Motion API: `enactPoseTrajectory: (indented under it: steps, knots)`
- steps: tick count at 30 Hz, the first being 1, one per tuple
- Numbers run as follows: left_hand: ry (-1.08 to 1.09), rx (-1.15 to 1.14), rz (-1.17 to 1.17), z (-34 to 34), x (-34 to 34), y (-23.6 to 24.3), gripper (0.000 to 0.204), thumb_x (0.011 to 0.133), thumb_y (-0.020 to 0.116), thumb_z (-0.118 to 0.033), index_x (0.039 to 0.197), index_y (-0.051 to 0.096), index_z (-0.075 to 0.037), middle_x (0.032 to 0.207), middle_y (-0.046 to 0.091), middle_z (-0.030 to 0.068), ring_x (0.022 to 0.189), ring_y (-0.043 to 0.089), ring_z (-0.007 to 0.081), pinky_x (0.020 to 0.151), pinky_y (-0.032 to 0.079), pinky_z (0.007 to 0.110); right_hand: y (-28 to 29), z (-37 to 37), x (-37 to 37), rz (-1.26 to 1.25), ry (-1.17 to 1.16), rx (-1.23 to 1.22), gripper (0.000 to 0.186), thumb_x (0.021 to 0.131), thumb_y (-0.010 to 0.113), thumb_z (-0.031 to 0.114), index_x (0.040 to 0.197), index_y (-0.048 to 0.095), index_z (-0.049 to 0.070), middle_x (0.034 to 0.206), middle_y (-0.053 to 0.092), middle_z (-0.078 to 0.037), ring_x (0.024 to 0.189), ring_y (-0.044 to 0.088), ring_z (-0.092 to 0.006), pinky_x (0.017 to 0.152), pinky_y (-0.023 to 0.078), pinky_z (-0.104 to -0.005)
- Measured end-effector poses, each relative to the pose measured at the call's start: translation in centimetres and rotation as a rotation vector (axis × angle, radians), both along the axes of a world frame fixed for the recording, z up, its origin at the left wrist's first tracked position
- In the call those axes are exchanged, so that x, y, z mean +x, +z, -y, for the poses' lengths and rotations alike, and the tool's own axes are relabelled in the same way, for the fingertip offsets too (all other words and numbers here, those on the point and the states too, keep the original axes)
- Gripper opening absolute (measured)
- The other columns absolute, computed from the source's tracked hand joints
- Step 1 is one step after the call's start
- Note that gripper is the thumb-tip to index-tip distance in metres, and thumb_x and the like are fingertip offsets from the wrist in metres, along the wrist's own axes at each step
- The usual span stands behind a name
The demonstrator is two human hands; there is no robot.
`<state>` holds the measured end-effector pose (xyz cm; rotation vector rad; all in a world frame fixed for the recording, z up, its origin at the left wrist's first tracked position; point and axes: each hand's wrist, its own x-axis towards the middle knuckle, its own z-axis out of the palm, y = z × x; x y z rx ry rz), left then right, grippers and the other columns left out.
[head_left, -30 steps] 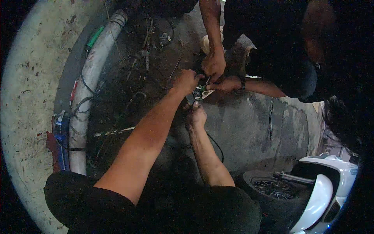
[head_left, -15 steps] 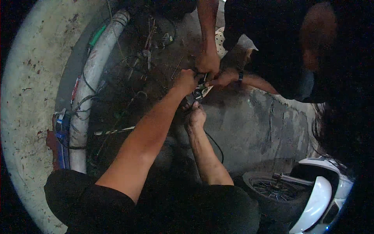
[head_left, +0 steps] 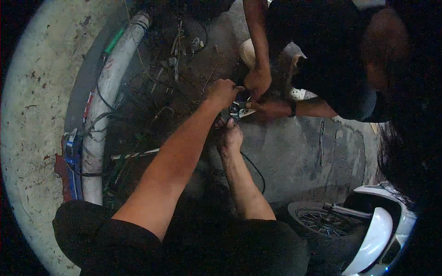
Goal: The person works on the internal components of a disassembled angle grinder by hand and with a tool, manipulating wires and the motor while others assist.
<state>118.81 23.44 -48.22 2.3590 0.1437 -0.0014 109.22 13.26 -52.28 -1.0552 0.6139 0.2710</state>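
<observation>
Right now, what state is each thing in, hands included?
Left hand: bent over the mechanical part's upper-left side, grip hidden.
Right hand: at its lower edge, grip partly hidden.
Mechanical part: among the hands; resting or lifted, unclear.
Co-worker's hands: both at the part, fingers curled.
Pale pipe: crossed by dark cables.
Green handle: lying beside the pipe.
Spoked wheel: tyre fitted.

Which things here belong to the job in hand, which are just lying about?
In the job:
dark part with a round centre, between left hand and right hand; a co-worker's hands work there too

Apparently lying about:
green-handled tool by the pale pole
pale stick
</observation>
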Motion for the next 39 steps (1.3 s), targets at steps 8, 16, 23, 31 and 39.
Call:
enactPoseTrajectory:
  steps: [8,16,23,31,39]
  knots:
    - [-0.018,0.024,-0.07,0.1,-0.2,1.3,0.047,0.085,0.053,-0.047,0.086,0.067,-0.002,0.088,0.063,0.0217,0.086,0.061,0.0378,0.076,0.049,0.045,-0.4,0.4,-0.1,0.053,-0.024,0.13,0.022,0.094,0.045,0.017,0.1,0.047,-0.004,0.09,0.056,-0.016,0.08,0.056,-0.0258,0.071,0.048,-0.0367]
    - [0.019,0.053,-0.043,0.7,0.2,0.0,0.051,0.082,0.053,-0.052,0.082,0.066,-0.003,0.085,0.064,0.0216,0.084,0.061,0.0384,0.074,0.049,0.046,-0.6,0.8,-0.6,0.12,0.038,0.134,0.022,0.094,0.046,0.017,0.1,0.048,-0.005,0.089,0.056,-0.012,0.079,0.055,-0.0225,0.072,0.045,-0.0327]
    - [0.001,0.028,-0.084,0.4,-0.1,0.5,0.049,0.083,0.053,-0.05,0.09,0.066,-0.004,0.092,0.063,0.021,0.089,0.061,0.0367,0.079,0.048,0.046,2.1,0.8,-1.1,0.068,0.114,0.177,0.023,0.092,0.05,0.017,0.101,0.048,-0.004,0.091,0.057,-0.011,0.082,0.055,-0.0216,0.073,0.045,-0.0325]
    - [-0.008,0.004,-0.137,0.0,-0.3,1.1,0.041,0.084,0.055,-0.044,0.088,0.068,-0.005,0.089,0.064,0.0209,0.087,0.061,0.0378,0.079,0.048,0.046,2.7,1.4,-1.9,0.032,0.181,0.179,0.022,0.091,0.052,0.018,0.103,0.048,0.0,0.095,0.056,-0.009,0.085,0.056,-0.0204,0.075,0.045,-0.0362]
    - [-0.061,-0.115,-0.165,2.3,1.0,3.0,0.046,0.086,0.055,-0.042,0.095,0.064,0.002,0.097,0.062,0.0209,0.094,0.059,0.0362,0.078,0.047,0.046,-2.9,6.9,1.9,-0.008,0.174,0.157,0.014,0.089,0.053,0.017,0.1,0.054,0.008,0.091,0.057,-0.005,0.081,0.055,-0.0216,0.071,0.045,-0.0355]
